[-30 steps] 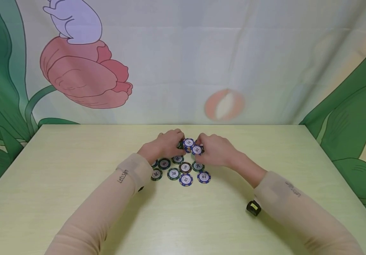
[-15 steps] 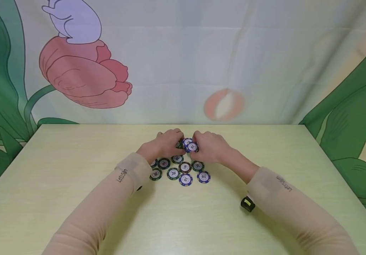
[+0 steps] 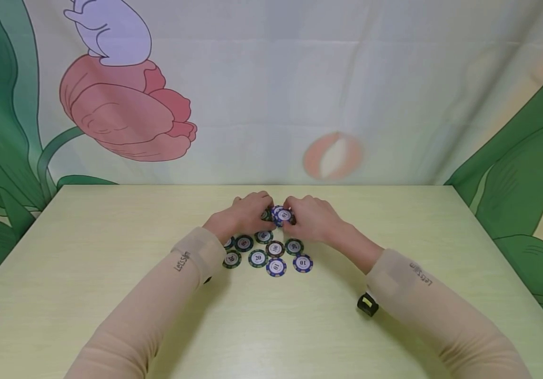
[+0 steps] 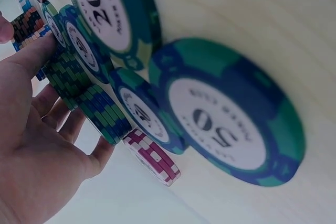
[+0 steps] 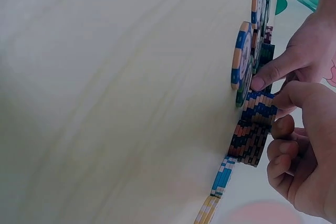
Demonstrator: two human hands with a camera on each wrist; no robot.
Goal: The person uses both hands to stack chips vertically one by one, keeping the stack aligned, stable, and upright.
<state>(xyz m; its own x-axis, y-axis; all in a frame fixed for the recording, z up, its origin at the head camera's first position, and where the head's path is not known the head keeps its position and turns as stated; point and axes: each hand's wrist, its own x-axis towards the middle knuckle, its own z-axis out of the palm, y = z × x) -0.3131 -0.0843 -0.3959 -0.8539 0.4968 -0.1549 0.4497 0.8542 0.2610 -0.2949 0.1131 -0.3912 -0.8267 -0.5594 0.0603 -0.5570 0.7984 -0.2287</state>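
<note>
At the blue stack [image 5: 258, 109], right hand [image 3: 316, 219] pinches a chip [image 3: 283, 215]; beside it, left hand [image 3: 245, 214] grips green stack [image 4: 67, 78]; loose chips [image 3: 258, 258] lie in front.

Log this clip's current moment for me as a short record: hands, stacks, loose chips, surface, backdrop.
Left hand: thumb and fingers around green chip stack
Right hand: pinches blue 10 chip at blue chip stack
Other stacks: light-blue-and-white stack, yellow-and-white stack
Loose chips: lying flat, including 100 chip
Surface: pale table
Backdrop: fabric printed with pink flower
</note>
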